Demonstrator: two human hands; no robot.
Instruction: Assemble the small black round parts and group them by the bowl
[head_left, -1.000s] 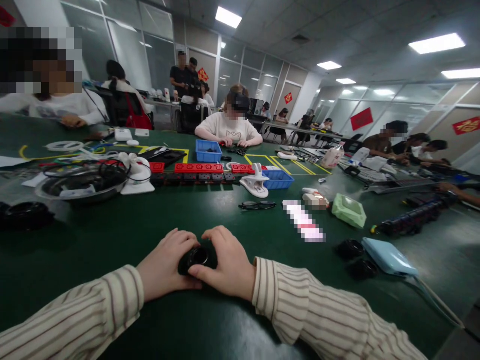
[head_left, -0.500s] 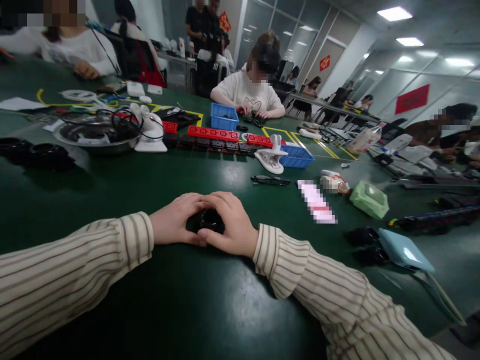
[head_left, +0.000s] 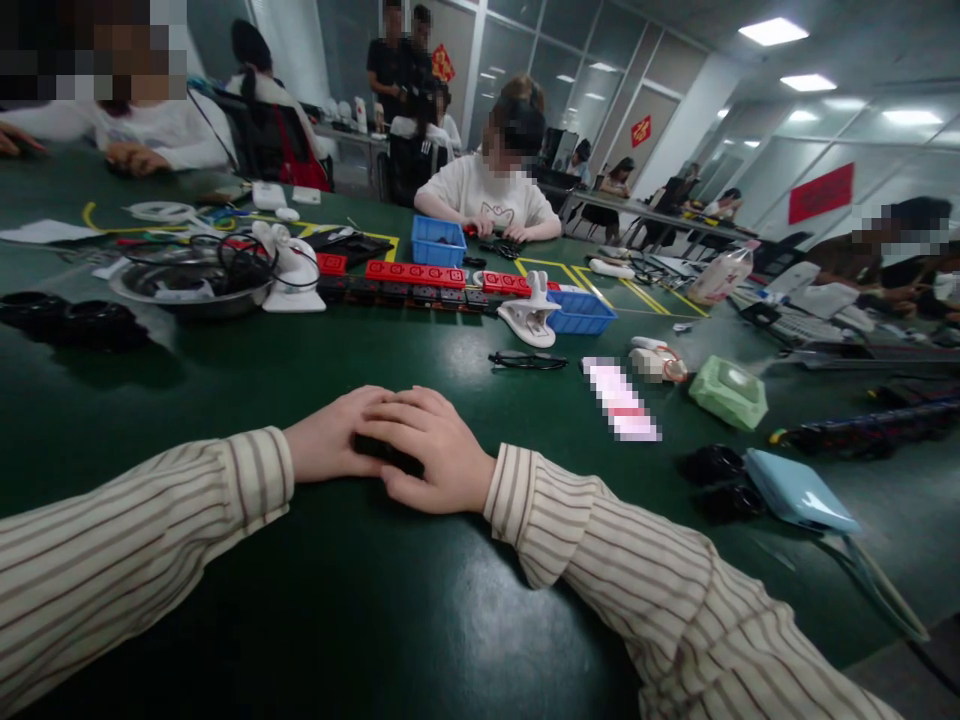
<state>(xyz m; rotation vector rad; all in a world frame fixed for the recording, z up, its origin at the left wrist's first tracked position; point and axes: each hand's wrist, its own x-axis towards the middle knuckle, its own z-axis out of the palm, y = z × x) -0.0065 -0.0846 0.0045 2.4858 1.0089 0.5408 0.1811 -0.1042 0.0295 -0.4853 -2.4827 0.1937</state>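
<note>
Centre frame, low: left hand (head_left: 330, 447) and right hand (head_left: 431, 458) close together over one small black round object (head_left: 384, 452) on the dark green counter (head_left: 315, 370), right fingers laid flat across it, nearly hiding it. Best kept pinned down, pressure even from both sides. Counted rightward: one steel basin (head_left: 187, 285), two blue plastic bins (head_left: 439, 241), one pale green tray (head_left: 729, 390).
</note>
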